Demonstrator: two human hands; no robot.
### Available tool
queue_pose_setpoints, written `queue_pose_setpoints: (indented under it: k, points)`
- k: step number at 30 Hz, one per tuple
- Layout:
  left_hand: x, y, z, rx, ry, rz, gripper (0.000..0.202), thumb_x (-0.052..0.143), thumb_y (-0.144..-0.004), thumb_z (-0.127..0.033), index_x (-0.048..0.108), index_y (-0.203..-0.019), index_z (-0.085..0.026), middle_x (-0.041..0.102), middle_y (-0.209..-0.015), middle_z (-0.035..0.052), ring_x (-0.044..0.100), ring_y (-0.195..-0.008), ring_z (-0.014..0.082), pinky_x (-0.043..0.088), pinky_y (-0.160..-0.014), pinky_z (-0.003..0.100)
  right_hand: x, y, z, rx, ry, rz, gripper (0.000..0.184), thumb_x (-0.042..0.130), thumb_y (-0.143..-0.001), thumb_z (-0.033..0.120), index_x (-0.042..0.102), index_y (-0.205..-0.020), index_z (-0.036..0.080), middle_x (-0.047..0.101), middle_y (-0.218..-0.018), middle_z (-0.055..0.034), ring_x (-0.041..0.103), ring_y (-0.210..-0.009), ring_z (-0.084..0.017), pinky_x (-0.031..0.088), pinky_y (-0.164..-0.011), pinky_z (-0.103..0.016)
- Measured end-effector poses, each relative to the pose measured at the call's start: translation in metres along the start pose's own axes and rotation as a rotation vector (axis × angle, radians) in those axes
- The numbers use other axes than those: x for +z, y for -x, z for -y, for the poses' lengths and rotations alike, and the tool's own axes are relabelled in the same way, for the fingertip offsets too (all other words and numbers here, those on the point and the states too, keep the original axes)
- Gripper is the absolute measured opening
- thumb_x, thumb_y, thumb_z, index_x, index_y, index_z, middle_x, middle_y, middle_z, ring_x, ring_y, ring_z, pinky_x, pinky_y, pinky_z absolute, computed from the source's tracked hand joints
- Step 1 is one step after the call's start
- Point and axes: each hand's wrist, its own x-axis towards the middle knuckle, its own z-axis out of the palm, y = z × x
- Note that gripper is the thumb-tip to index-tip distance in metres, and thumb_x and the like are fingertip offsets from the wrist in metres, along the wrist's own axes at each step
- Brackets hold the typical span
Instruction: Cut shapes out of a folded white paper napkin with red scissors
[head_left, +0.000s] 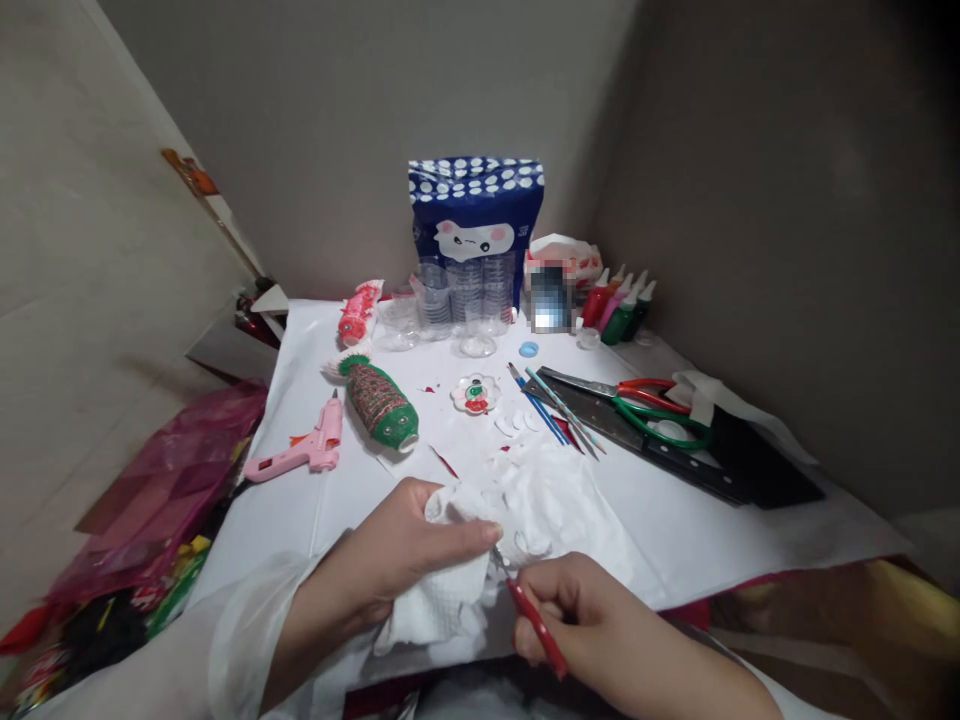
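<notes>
My left hand (409,555) is closed on a piece of white fabric (442,590) at the table's near edge, thumb pressed on top. My right hand (577,615) is closed round small red-handled scissors (534,620), whose tip touches the fabric just below my left thumb. More white cut pieces (555,500) lie right behind the hands.
On the white table cover (750,530) lie a pink glue gun (300,452), a green glittery bottle (379,403), a paint palette (475,394), brushes (551,408), large red-green scissors (652,405) and a black sheet (757,465). Paint bottles (622,305), plastic cups (457,300) and a blue dotted bag (476,215) stand behind.
</notes>
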Motion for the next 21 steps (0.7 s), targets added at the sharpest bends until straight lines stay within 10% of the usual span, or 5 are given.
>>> queue_pose_setpoints:
  k: [17,19,21]
  points:
    - [0.005,0.003,-0.004,0.009,0.031,-0.004,0.031,0.086,-0.065,-0.039,0.074,-0.072,-0.012,0.070,-0.062,0.0027,0.060,-0.057,0.0147,0.048,-0.056,0.022,-0.012,0.010,-0.003,0.039,-0.086,0.169,0.047,0.054,-0.088,0.059,0.066,-0.087,0.013,0.063,-0.062,-0.0001,0.054,-0.048,-0.009,0.047,-0.052,-0.021]
    - [0.004,0.002,-0.005,-0.002,0.075,-0.018,0.030,0.086,-0.066,-0.037,0.076,-0.079,-0.013,0.073,-0.067,0.0049,0.064,-0.061,0.0178,0.051,-0.061,0.025,-0.031,0.015,0.002,-0.034,0.006,0.074,0.055,0.048,-0.089,0.064,0.067,-0.090,0.012,0.067,-0.064,-0.0035,0.059,-0.050,-0.013,0.050,-0.052,-0.025]
    - [0.002,0.001,-0.005,-0.016,0.106,-0.029,0.030,0.086,-0.068,-0.037,0.077,-0.084,-0.013,0.075,-0.071,0.0064,0.066,-0.063,0.0194,0.053,-0.065,0.028,-0.067,0.024,0.016,-0.159,0.422,-0.351,0.042,0.051,-0.093,0.051,0.070,-0.103,0.015,0.071,-0.069,-0.0047,0.065,-0.060,-0.017,0.052,-0.057,-0.027]
